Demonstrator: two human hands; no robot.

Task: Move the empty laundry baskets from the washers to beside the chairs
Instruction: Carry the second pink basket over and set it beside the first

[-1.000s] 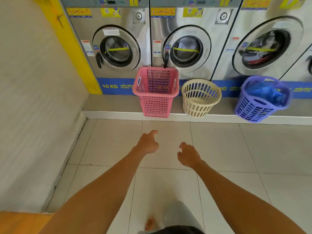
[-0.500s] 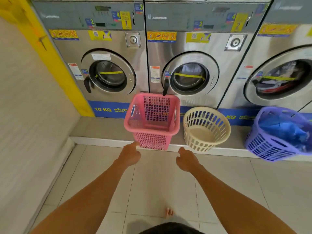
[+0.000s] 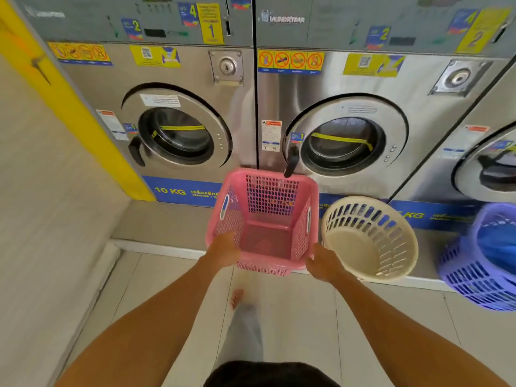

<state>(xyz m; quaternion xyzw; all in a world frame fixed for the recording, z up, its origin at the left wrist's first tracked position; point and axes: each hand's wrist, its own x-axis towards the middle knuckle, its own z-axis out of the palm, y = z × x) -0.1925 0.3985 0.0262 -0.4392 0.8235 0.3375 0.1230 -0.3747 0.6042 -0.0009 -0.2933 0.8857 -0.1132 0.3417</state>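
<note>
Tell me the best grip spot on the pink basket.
Grip the pink basket at the slot handles under the rim on its two side walls, one hand per side, coming from the front. It stands upright and empty; the left hand and right hand already flank its near corners.

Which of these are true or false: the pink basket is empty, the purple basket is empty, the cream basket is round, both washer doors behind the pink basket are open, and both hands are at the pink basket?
1. The pink basket is empty. True.
2. The purple basket is empty. False: blue fabric lies in it.
3. The cream basket is round. True.
4. Both washer doors behind the pink basket are open. False: the left door and the right door are shut.
5. Both hands are at the pink basket. True: the left hand and the right hand are at its near rim.
</note>
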